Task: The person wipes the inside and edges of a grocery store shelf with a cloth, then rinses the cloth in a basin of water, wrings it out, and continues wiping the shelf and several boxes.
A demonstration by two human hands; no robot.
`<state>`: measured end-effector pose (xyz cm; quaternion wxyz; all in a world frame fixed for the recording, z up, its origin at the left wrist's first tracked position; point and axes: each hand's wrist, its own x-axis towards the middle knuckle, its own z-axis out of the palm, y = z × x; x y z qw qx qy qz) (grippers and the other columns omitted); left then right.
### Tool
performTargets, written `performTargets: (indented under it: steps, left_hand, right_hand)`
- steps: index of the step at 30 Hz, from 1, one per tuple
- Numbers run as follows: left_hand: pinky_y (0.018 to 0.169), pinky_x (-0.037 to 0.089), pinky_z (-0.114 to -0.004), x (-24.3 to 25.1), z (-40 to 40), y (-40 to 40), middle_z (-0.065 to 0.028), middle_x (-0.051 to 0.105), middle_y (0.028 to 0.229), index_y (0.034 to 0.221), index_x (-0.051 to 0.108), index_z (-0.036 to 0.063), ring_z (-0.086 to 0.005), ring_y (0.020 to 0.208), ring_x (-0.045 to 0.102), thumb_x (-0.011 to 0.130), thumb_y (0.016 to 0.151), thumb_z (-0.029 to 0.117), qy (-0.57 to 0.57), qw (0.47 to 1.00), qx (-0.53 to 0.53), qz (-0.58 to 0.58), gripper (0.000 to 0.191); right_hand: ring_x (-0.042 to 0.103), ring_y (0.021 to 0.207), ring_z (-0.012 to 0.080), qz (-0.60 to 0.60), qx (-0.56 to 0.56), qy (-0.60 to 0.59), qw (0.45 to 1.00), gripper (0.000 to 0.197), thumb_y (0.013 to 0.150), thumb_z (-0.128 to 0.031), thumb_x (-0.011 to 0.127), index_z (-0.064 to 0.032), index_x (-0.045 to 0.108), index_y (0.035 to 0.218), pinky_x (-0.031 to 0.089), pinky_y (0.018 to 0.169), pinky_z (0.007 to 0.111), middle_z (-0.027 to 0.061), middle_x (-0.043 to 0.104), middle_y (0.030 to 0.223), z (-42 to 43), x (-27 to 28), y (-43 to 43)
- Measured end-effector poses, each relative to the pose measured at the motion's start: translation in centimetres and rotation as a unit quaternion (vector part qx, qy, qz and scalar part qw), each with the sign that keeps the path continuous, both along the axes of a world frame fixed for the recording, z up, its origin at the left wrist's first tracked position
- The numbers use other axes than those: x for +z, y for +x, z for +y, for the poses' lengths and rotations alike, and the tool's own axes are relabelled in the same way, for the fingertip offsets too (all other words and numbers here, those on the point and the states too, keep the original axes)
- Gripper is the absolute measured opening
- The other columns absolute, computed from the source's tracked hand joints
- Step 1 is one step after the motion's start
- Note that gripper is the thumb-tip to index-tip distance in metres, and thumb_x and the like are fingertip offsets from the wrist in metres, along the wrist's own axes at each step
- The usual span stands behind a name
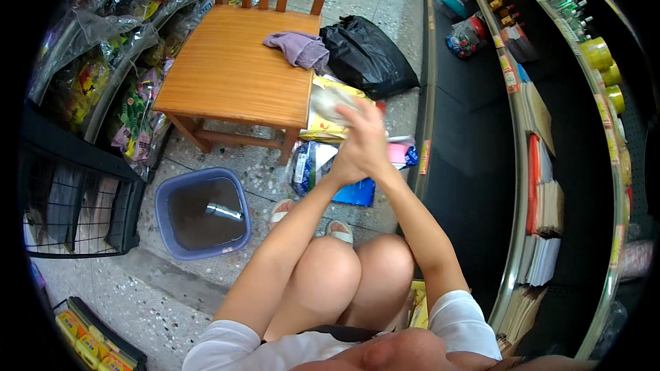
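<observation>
My right hand (368, 136) is raised over the packages on the floor, close to the chair's front right corner. A blurred pale item (332, 105), perhaps a cloth, is at its fingers; how it is held is unclear. My left hand (346, 166) is pressed near the right one, its fingers mostly hidden. Below lie a yellow package (325, 129) and a blue package (358, 193). A purple cloth (299, 49) hangs over the edge of the wooden chair (237, 67). To the left stands a blue-purple bucket (243, 216) of murky water.
A black plastic bag (368, 56) sits behind the packages. On the right, shelves (508, 77) hold bottles, a jar and stacked paper goods. Bagged goods (139, 113) fill the left shelves, above a black wire basket (80, 216). Yellow boxes (90, 342) stand at lower left.
</observation>
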<state>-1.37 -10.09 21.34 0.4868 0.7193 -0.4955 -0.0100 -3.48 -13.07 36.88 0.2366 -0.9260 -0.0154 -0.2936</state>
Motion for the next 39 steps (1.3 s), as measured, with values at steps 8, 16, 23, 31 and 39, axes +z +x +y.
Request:
performTargets:
  steps: [8,16,23,31,39]
  left_hand:
    - [0.101,0.031,-0.040,2.5,0.5,-1.1,-0.0237,0.041,0.126,0.141,0.005,-0.0027,-0.0364,0.117,0.040,0.082,0.051,0.023,0.007,0.997,0.010,0.082,0.121]
    - [0.097,0.034,-0.041,3.7,0.1,-1.7,-0.0228,0.044,0.120,0.141,0.003,-0.0016,-0.0370,0.110,0.044,0.080,0.054,0.023,0.091,0.995,0.030,0.032,0.119]
    - [0.098,0.034,-0.041,3.5,-0.2,-1.4,-0.0229,0.044,0.122,0.141,0.003,-0.0015,-0.0370,0.112,0.043,0.081,0.054,0.022,0.091,0.995,0.034,0.023,0.120]
    - [0.097,0.034,-0.040,3.7,-0.2,-1.3,-0.0222,0.044,0.121,0.141,0.004,-0.0017,-0.0365,0.112,0.043,0.080,0.055,0.022,0.108,0.994,0.022,0.022,0.117]
    - [0.098,0.033,-0.041,3.9,-0.6,-1.4,-0.0206,0.045,0.122,0.142,0.002,0.0011,-0.0371,0.113,0.042,0.080,0.054,0.023,0.108,0.993,0.036,0.018,0.120]
  right_hand:
    - [0.052,0.103,0.0323,0.125,-0.036,0.006,0.992,0.032,0.068,0.005,0.051,-0.0072,0.065,0.094,0.042,0.088,0.038,0.0131,0.057,0.108,-7.5,-4.1,-10.4]
    - [0.052,0.092,0.0256,0.242,-0.292,-0.301,0.875,0.013,0.068,-0.009,0.056,-0.0066,0.068,0.069,0.043,0.074,0.042,0.0080,0.057,0.096,-13.0,-3.1,-13.2]
    - [0.054,0.090,0.0355,0.165,-0.157,-0.099,0.969,0.034,0.067,0.004,0.056,-0.0090,0.065,0.097,0.046,0.079,0.042,0.0144,0.056,0.100,-9.7,-2.8,-11.4]
    - [0.050,0.105,0.0293,0.328,-0.306,-0.330,0.831,0.016,0.074,-0.014,0.056,-0.0061,0.069,0.074,0.047,0.075,0.041,0.0094,0.055,0.105,-11.1,-3.4,-10.5]
    - [0.052,0.095,0.0311,0.133,-0.178,-0.203,0.954,0.033,0.065,0.003,0.057,-0.0131,0.068,0.091,0.048,0.079,0.039,0.0123,0.056,0.105,-13.5,-2.1,-13.5]
